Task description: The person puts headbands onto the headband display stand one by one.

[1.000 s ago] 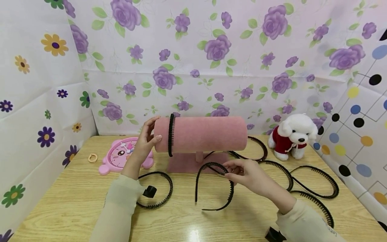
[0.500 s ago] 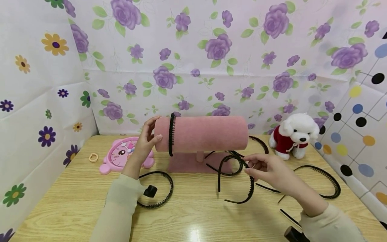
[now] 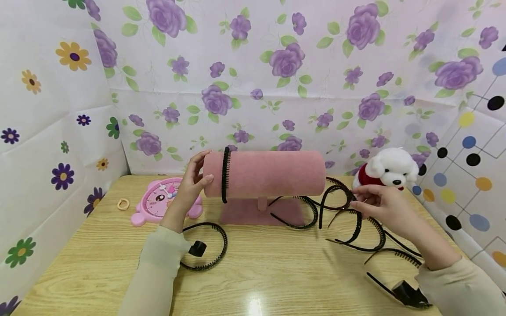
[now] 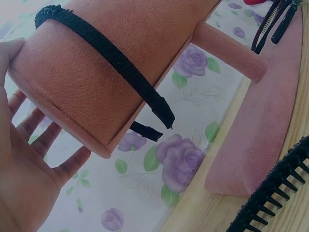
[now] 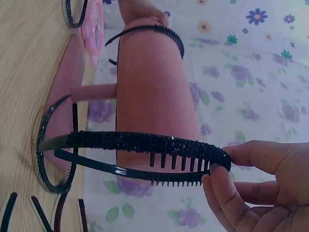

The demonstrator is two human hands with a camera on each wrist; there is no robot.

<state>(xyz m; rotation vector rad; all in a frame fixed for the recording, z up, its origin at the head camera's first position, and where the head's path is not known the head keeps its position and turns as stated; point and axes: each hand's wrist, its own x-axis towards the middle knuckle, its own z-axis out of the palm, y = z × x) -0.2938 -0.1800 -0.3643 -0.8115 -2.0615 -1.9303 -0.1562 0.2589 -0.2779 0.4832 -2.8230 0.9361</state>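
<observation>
A pink padded headband stand (image 3: 276, 173), with a horizontal roll on a post and flat base, is at the middle of the table. My left hand (image 3: 194, 177) grips the roll's left end, thumb in front. Around the roll near that end sits a black toothed headband (image 3: 225, 175); its two tips hang below the roll in the left wrist view. Between thumb and fingers, my right hand (image 3: 389, 210) pinches a black glittery headband (image 5: 145, 141) by its toothed curve, to the right of the roll. In the right wrist view its tips point toward the base side.
Several black headbands lie right of the stand, one by its base (image 3: 315, 215). Another headband (image 3: 225, 243) lies near my left forearm. A pink clock (image 3: 156, 204), a small tan ring (image 3: 123, 204) and a white toy dog (image 3: 393, 166) stand around the table (image 3: 253, 272).
My right hand has carried the pinched headband rightward, from in front of the stand's base to beyond the roll's right end. My left hand stays on the roll.
</observation>
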